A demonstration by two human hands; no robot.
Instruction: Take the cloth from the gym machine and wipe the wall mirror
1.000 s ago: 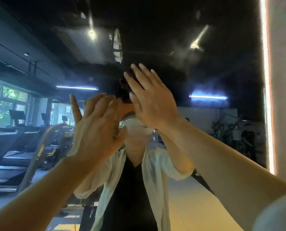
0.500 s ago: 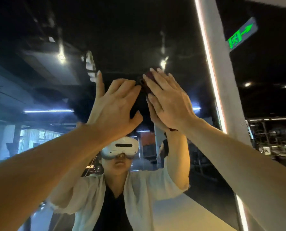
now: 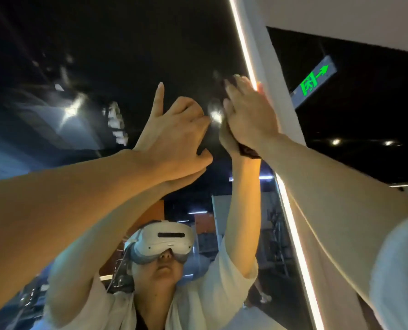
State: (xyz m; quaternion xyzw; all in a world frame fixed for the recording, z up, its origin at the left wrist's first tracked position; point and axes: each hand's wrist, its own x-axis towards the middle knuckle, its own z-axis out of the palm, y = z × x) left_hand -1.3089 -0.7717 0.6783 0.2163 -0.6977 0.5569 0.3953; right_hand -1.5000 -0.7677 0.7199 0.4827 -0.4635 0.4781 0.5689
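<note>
Head view shows our two forearms reaching up and away from us toward the wall mirror (image 3: 127,44). Nearest the glass on our right, the right hand (image 3: 248,115) presses flat with straight fingers laid together, and the dark cloth (image 3: 249,152) is trapped beneath the palm, its edges peeking out at the wrist and above the fingertips. The left hand (image 3: 174,136) rests beside it, holding nothing, index finger pointing up and the others loosely bent against the glass. Just beyond the right hand runs the lit strip (image 3: 244,51) along the mirror's edge, with a white pillar (image 3: 281,91) behind it and a green exit sign (image 3: 313,82) farther off. We judge the wiping is under way high up by the edge. Because only flat pressure holds the cloth, we could let it slip and drop, and our bare left fingers may smear fresh prints on the glass.
</note>
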